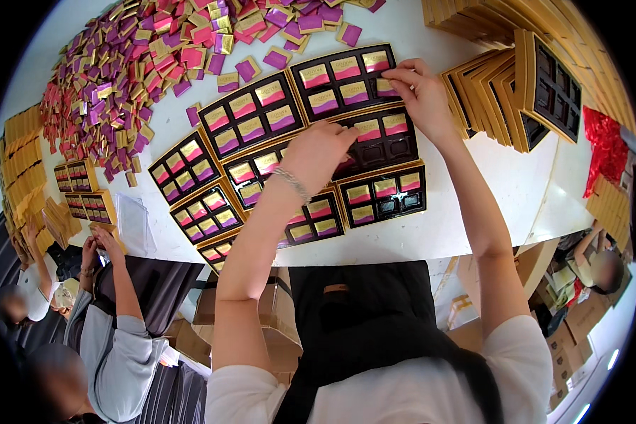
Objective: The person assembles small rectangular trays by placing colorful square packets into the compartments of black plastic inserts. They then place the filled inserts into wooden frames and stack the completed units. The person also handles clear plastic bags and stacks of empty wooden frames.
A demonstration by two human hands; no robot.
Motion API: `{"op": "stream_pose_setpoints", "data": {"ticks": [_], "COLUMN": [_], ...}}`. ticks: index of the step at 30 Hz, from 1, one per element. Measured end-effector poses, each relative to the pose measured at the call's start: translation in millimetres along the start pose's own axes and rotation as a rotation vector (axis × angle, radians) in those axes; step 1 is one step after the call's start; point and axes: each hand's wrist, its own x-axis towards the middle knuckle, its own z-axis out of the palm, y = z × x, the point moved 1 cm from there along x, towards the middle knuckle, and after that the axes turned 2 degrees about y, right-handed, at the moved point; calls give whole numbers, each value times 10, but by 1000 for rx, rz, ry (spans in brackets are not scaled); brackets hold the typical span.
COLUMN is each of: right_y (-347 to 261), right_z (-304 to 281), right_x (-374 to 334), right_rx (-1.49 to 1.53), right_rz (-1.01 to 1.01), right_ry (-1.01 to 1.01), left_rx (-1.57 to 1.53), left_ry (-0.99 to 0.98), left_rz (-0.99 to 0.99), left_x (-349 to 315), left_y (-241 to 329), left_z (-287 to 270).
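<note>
Gold-edged boxes with black six-cell trays stand close together in front of me, most filled with small wrapped chocolates. My right hand (422, 95) reaches to the far right box (297, 95), thumb and fingers closed at the wrapped chocolate (386, 87) in its near right cell. My left hand (323, 161) is over the middle boxes, fingers bent together; what they hold, if anything, is hidden. Beneath and right of it, the middle right box (397, 148) shows bare cells in its near row. The near right box (388, 206) holds several chocolates and two bare cells.
A large heap of pink, purple and gold chocolates (169, 53) covers the far left. Box stacks with black trays (491, 92) lean at the right, beside red crinkled wrapping (604, 152). A co-worker's hands (104, 244) are near small filled boxes (92, 206) at left.
</note>
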Motion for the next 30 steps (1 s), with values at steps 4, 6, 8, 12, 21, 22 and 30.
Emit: {"op": "stream_pose_setpoints", "data": {"ticks": [4, 6, 8, 12, 21, 22, 30], "right_y": [-100, -116, -128, -101, -174, -179, -562], "right_z": [0, 11, 48, 122, 84, 86, 682], "right_x": [-140, -276, -411, -519, -464, -449, 812], "right_rx": [-42, -139, -210, -413, -600, -595, -334], "right_rz": [54, -62, -143, -209, -314, -322, -499], "right_ry": [67, 92, 3, -144, -138, -124, 76], "left_rx": [43, 50, 136, 276, 259, 229, 194], "left_ry": [226, 262, 349, 282, 239, 254, 655], "left_rz": [38, 1, 18, -17, -4, -2, -157], "left_x": [-156, -307, -447, -665, -794, -775, 76], "left_y": [72, 92, 182, 338, 257, 231, -1234], "left_z": [245, 346, 473, 784, 862, 791, -621]}}
